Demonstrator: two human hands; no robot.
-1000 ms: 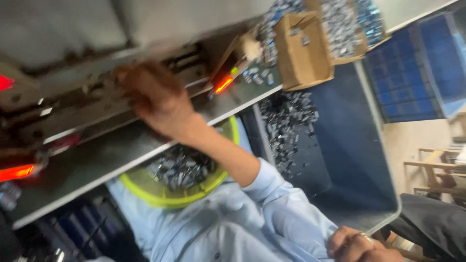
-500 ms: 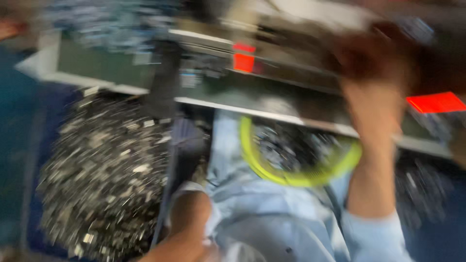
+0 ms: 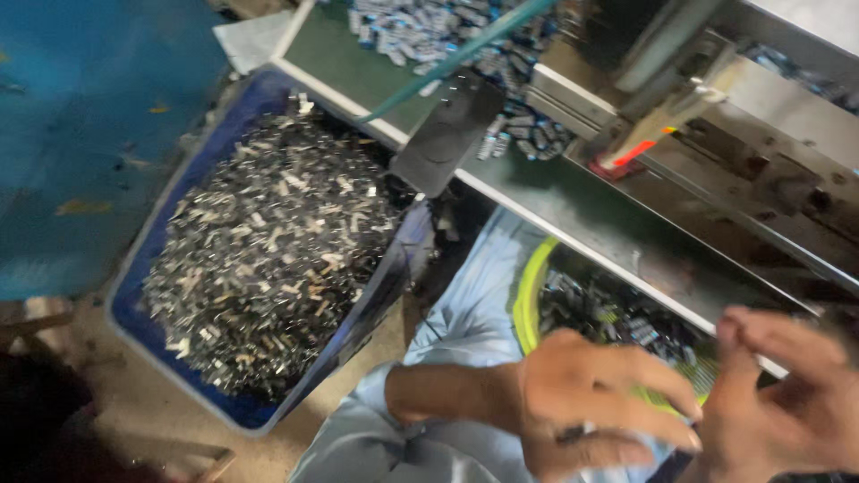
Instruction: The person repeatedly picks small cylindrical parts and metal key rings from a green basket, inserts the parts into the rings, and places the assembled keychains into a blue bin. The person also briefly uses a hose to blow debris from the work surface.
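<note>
Two hands meet at the lower right of the frame, over a yellow-green rimmed basin (image 3: 530, 295) that rests on the lap and holds small dark metal parts (image 3: 601, 315). I read the left hand (image 3: 595, 407) as coming in from lower centre, pale blue sleeve (image 3: 394, 438) behind it, fingers stretched toward the right and loosely curled; whether it pinches a part I cannot tell. Right hand (image 3: 787, 394) enters from the right edge, fingers spread and bent, fingertips close to those of the left; blurred, so I cannot tell what it holds, if anything.

Left of centre, a blue crate (image 3: 157, 358) heaped with small silvery metal pieces (image 3: 268, 250) stands on the floor. Along the upper right runs a grey metal machine bench (image 3: 573, 201), edge passing just above the basin. Red indicator light (image 3: 637, 152) on the machine, upper right. More small parts (image 3: 420, 31) lie piled on the bench at upper centre. A dark flat plate (image 3: 447, 134) hangs off the bench edge above the crate.
</note>
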